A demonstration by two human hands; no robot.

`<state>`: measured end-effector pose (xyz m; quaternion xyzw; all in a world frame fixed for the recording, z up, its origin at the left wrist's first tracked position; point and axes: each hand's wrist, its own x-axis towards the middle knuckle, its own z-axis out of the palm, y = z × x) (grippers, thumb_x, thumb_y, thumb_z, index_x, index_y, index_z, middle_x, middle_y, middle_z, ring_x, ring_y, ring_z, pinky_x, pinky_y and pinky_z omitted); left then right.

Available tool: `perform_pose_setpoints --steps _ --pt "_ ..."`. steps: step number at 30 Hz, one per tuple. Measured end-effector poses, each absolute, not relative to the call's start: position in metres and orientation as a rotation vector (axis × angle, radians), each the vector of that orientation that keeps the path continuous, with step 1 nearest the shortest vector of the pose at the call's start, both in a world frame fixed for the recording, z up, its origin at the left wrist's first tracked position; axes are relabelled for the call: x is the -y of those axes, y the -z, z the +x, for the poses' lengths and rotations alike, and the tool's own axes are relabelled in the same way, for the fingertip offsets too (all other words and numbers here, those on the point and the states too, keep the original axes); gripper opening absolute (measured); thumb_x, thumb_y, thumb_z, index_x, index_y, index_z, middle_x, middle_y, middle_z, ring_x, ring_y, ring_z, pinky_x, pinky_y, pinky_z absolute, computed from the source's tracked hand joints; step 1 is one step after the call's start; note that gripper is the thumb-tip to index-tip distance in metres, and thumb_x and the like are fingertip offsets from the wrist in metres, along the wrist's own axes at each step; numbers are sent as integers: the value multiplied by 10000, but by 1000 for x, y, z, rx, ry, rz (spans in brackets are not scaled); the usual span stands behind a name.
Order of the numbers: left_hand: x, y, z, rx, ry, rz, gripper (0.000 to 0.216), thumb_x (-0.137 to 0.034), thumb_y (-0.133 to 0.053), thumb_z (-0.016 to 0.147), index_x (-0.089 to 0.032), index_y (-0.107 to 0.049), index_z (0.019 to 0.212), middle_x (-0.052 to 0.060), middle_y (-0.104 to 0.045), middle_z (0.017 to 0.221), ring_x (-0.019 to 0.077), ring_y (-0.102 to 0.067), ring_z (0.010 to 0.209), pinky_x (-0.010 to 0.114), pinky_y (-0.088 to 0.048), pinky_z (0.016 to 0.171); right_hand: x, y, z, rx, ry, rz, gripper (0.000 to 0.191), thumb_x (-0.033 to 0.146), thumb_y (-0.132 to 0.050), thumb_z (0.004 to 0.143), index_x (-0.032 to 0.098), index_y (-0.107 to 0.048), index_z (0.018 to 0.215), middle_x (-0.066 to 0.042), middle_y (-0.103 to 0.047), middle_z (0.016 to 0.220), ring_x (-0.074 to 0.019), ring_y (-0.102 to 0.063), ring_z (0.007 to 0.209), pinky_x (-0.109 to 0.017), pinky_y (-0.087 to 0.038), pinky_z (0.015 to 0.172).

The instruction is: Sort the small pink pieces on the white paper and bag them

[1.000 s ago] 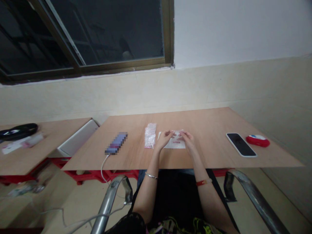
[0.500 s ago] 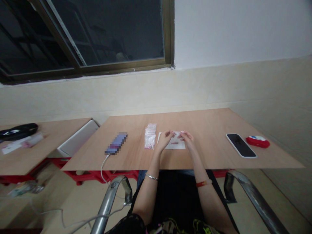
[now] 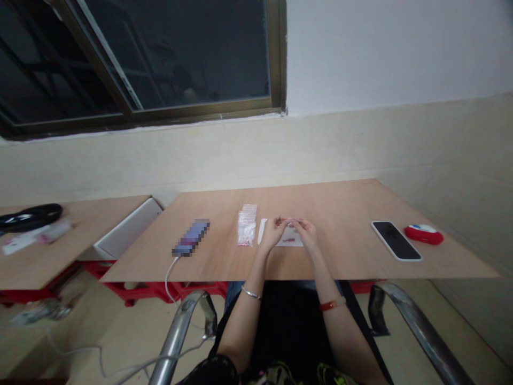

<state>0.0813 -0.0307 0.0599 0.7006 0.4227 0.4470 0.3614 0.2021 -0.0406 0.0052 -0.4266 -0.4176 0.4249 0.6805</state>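
Note:
Over a white sheet of paper [image 3: 296, 243], my left hand [image 3: 274, 231] and my right hand [image 3: 306, 230] meet, fingertips nearly touching. Both pinch what looks like a small clear plastic bag [image 3: 291, 220] with a reddish top edge; its details are too small to make out. A little reddish piece [image 3: 288, 240] lies on the paper below the hands. Left of the paper is a stack of overlapping clear plastic bags [image 3: 247, 227] with pinkish edges. My left wrist wears a silver bangle, my right a red band.
A phone [image 3: 396, 240] and a red-and-white case [image 3: 424, 234] lie on the table's right. On the left is a blurred-out phone-like device [image 3: 191, 237] with a white cable. A second table [image 3: 100, 214] holds a black coiled item [image 3: 32, 216]. Metal armrests [image 3: 420, 326] flank me.
My hands have drawn closer together, with the left moving slightly right and the right slightly left. The things on the table have stayed in place.

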Motion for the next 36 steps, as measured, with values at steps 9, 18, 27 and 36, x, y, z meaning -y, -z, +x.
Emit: perform_pose_setpoints --steps 9,18,27,36 --pt "27 -52 81 -966 -1111 1669 285 -374 -561 774 -103 -620 711 59 -625 694 138 -567 678 228 -428 622 53 -16 198 813 -1012 -966 321 461 -635 685 165 -635 812 -40 -666 803 -159 -604 638 -285 -523 487" --pt "27 -54 77 -901 -1128 1650 311 -422 -557 766 -120 -583 699 40 -600 723 125 -543 709 233 -436 674 51 -20 190 837 -980 -902 277 426 -682 638 171 -669 746 -58 -693 792 -180 -632 736 -322 -520 683" --pt "33 -60 80 -925 -1121 1679 324 -409 -531 795 -114 -595 677 44 -600 677 126 -543 665 229 -437 625 45 -14 185 798 -918 -960 250 419 -666 606 181 -614 663 -33 -664 715 -167 -615 691 -291 -470 649" --pt "23 -44 75 -1040 -1153 1690 336 -421 -517 798 -112 -613 707 47 -607 660 130 -553 623 223 -441 565 45 -12 182 861 -892 -967 284 440 -608 666 167 -661 725 -55 -681 767 -167 -599 702 -293 -465 681"
